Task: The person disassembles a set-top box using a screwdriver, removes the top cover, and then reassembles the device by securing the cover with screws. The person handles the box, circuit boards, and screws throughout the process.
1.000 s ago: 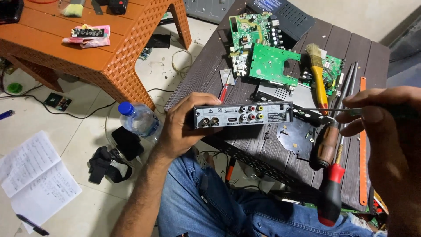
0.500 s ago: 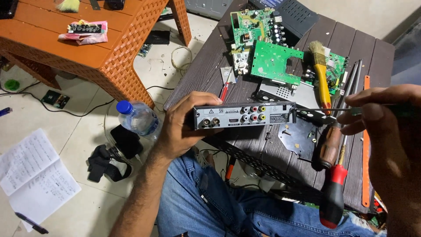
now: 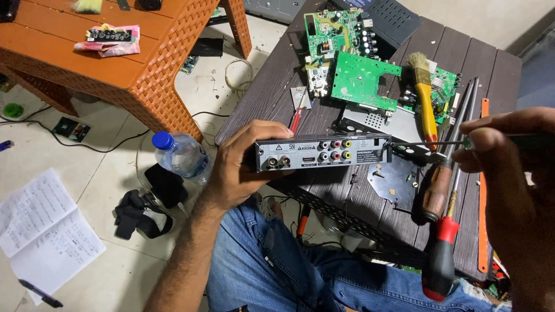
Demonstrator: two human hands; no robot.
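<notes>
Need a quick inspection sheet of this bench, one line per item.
Surface: dark slatted table, crowded.
Job's things: black set-top box, rear sockets facing the camera; thin screwdriver at its right end.
Clutter: green circuit boards, yellow-handled brush, spare screwdrivers.
Hands: left hand grips the box; right hand holds the screwdriver.
Cables: black cable on the floor.
Surroundings: orange table, water bottle, open notebook.

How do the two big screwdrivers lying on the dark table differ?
The brown-handled screwdriver has a wood-coloured handle and lies farther up the dark table; the red-and-black screwdriver has a two-colour grip and sits nearer the table's front edge. Both lie untouched, shafts pointing away from the person.
</notes>
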